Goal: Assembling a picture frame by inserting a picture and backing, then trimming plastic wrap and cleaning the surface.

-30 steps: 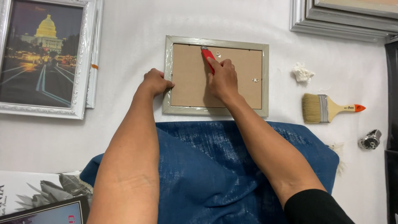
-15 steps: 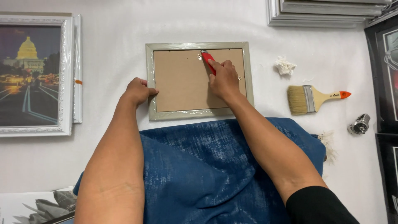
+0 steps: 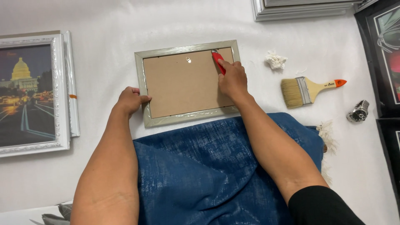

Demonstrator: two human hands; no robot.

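A grey-green picture frame [image 3: 141,79] lies face down on the white table, its brown backing board [image 3: 179,81] facing up. My left hand [image 3: 130,100] grips the frame's left edge near the lower corner. My right hand [image 3: 232,78] rests on the board's upper right part and is closed around a red-handled tool [image 3: 217,60], whose tip points at the frame's top right inner corner. A small metal hanger [image 3: 188,59] sits near the board's top middle.
A blue cloth [image 3: 200,166] lies under my forearms. To the right are a paintbrush with an orange-tipped handle [image 3: 310,88], a white wad [image 3: 276,61] and a small metal object [image 3: 358,111]. A white-framed night city picture [image 3: 29,91] lies left; more frames [image 3: 300,8] sit at top and right.
The view has drifted, so the frame sits a little further left and lower in the picture. Both hands keep their hold; the red tool stays at the board's upper right.
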